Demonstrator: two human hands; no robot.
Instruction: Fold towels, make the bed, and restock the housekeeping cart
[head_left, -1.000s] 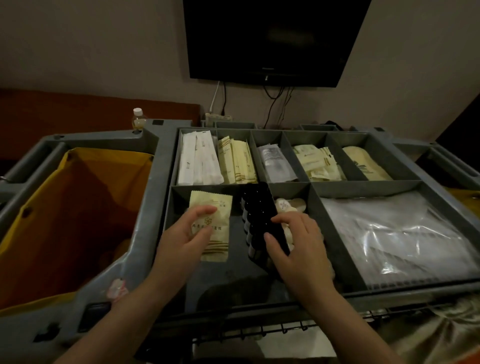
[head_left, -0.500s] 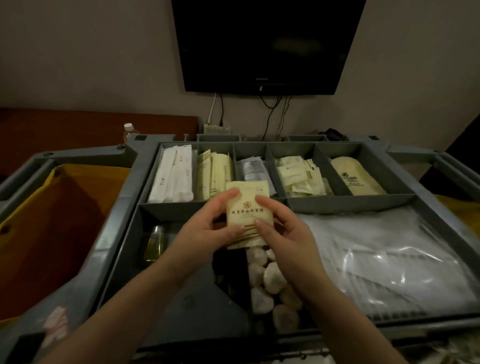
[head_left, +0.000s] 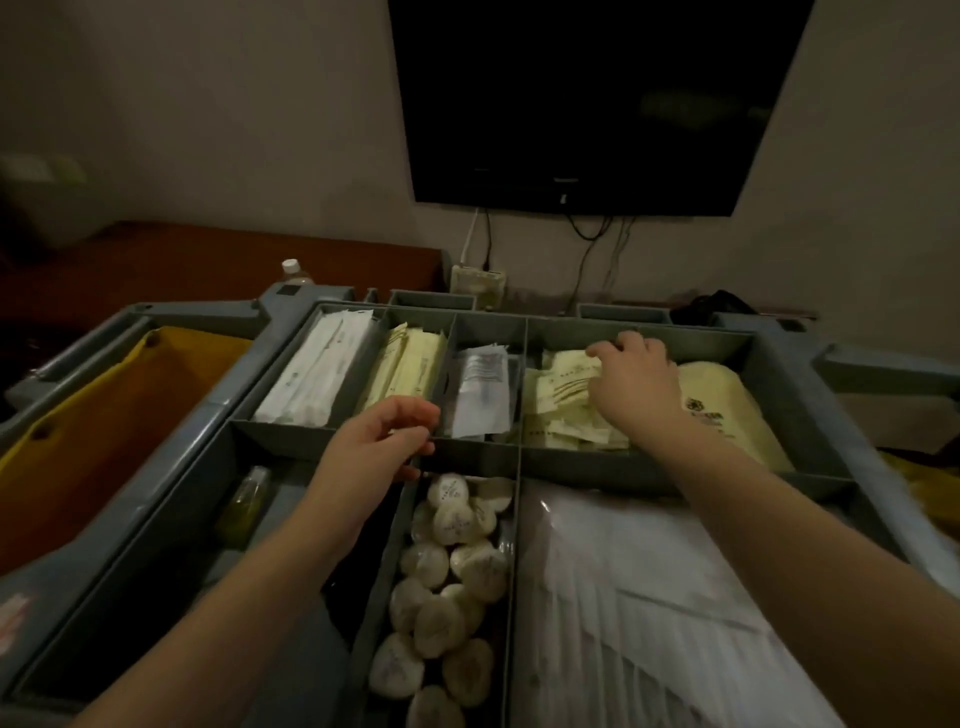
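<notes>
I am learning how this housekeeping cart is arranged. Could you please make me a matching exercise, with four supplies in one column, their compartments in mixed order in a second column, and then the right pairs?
Supplies
1. long white packets
2. round wrapped soaps
3. small bottle of yellow liquid
4. clear plastic bags

Compartments
A. front row, large right compartment
B. back row, far-left compartment
C. front row, left compartment
D. front row, narrow middle compartment

Pairs: 1-B, 2-D, 3-C, 4-A
</notes>
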